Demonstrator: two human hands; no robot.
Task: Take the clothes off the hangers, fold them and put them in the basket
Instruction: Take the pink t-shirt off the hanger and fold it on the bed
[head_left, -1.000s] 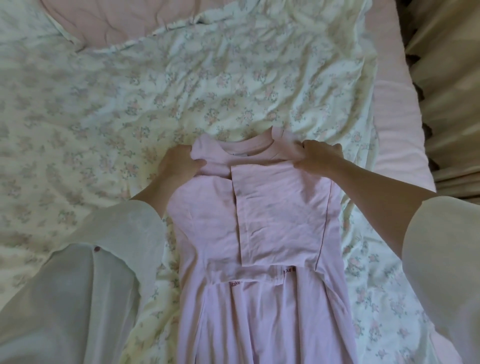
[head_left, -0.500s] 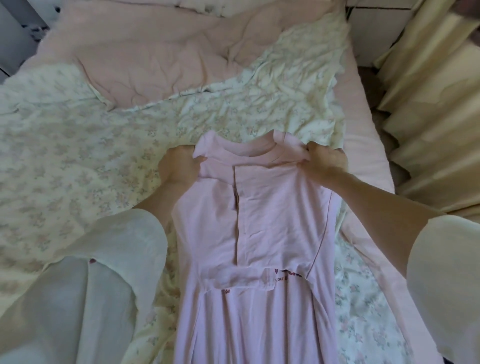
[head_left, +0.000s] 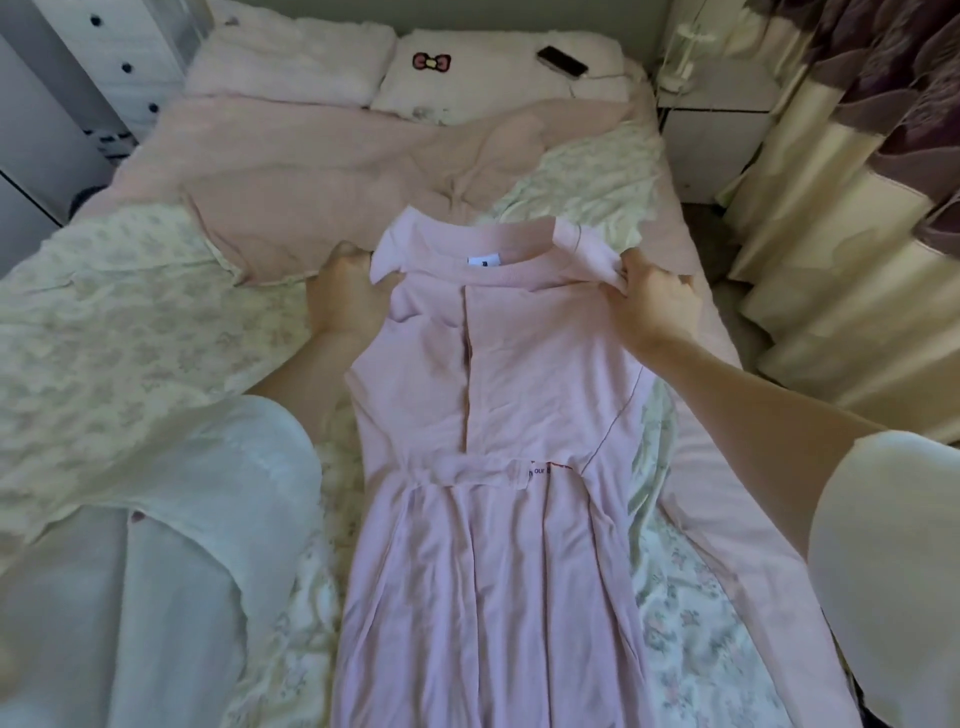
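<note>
Looking down past our white sleeves (head_left: 171, 519), we see the pink garment (head_left: 498, 467) stretched lengthwise over the floral sheet (head_left: 104, 322), its sleeves folded in across the body. Our left hand (head_left: 348, 296) and right hand (head_left: 654, 296) each grip a shoulder with curled fingers, raising the collar end off the bed. Farther off we note a rumpled pink quilt (head_left: 332, 171), two pillows (head_left: 291, 62) and a dark phone (head_left: 562, 61) at the head.
</note>
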